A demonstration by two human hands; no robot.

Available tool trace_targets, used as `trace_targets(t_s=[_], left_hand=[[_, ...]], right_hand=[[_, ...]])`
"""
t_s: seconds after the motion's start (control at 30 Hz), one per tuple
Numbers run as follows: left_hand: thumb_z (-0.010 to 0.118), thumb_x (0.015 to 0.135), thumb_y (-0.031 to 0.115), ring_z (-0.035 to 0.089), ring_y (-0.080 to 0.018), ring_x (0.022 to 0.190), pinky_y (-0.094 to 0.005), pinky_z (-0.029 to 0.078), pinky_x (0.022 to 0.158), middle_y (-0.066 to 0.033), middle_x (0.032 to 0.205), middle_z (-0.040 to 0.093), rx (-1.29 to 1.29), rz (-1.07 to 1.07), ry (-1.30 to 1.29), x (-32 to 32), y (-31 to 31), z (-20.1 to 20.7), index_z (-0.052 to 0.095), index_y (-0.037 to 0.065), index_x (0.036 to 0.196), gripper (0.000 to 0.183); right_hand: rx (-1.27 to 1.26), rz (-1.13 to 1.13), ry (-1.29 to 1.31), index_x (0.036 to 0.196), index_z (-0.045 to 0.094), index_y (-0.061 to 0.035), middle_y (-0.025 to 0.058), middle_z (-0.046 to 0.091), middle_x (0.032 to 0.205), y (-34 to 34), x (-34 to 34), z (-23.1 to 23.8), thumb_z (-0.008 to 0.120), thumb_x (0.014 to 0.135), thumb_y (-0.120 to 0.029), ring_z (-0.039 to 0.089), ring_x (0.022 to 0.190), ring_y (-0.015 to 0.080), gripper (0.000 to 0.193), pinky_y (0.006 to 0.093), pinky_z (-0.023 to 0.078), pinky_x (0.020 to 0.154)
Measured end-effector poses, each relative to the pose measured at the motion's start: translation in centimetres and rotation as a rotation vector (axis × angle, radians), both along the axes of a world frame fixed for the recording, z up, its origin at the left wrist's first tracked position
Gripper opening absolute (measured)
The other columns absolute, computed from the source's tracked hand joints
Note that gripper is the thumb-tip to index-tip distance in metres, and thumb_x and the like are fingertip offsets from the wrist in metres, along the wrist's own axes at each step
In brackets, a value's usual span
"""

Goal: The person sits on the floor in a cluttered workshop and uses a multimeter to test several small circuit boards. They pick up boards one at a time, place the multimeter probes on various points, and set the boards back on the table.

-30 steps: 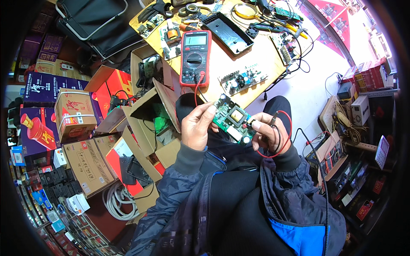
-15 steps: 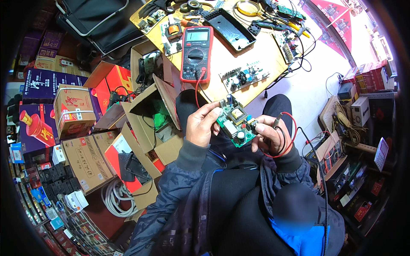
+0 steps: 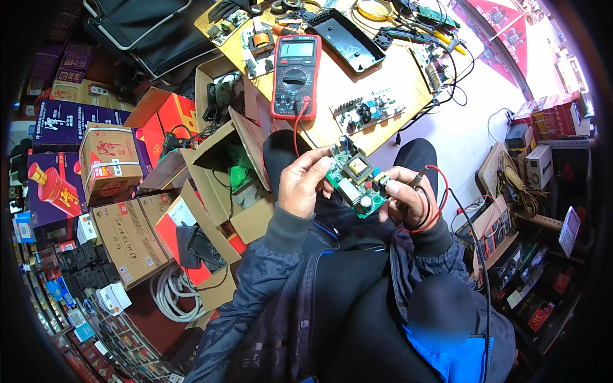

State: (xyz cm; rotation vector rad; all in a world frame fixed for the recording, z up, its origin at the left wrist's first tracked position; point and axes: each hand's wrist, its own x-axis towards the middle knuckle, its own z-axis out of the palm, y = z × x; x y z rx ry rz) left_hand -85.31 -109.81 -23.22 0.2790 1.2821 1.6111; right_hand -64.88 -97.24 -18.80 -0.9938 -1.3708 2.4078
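Note:
A green circuit board [image 3: 353, 182] with a yellow-topped transformer, capacitors and other parts is held tilted above my lap. My left hand [image 3: 302, 184] pinches its left edge between thumb and fingers. At the opposite edge, my right hand [image 3: 412, 196] grips the board; a red and a black test lead also run through these fingers. Their probe tips are too hidden to make out. The red multimeter [image 3: 295, 78] lies on the table beyond my left hand, with leads plugged into its lower sockets.
On the yellow table [image 3: 399, 70] lie another circuit board [image 3: 368, 113], a black plastic casing [image 3: 345, 41] and tangled cables. To the left, open cardboard boxes [image 3: 251, 225] hold electronic parts. A black cable [image 3: 473, 242] hangs past my right arm.
The board has shifted and tilted slightly in my hands. My right fingers have moved a little along its edge, and both hands keep hold.

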Motion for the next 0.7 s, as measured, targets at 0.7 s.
trace_targets(t_s=[0.7], left_hand=[[0.050,0.096,0.002,0.065,-0.0149,0.072,-0.0282,0.056,0.063,-0.0124,0.105,0.066,0.111,0.015,-0.094,-0.7,-1.1,1.0,0.052,-0.005,0.141,0.045]], right_hand=[[-0.055,-0.013,0.011,0.126,0.059,0.0058,0.0074,0.064,0.067,0.5,-0.3,-2.1,0.057,0.095,-0.020,0.064,0.055,0.0131,0.041,0.0204,0.038,0.045]])
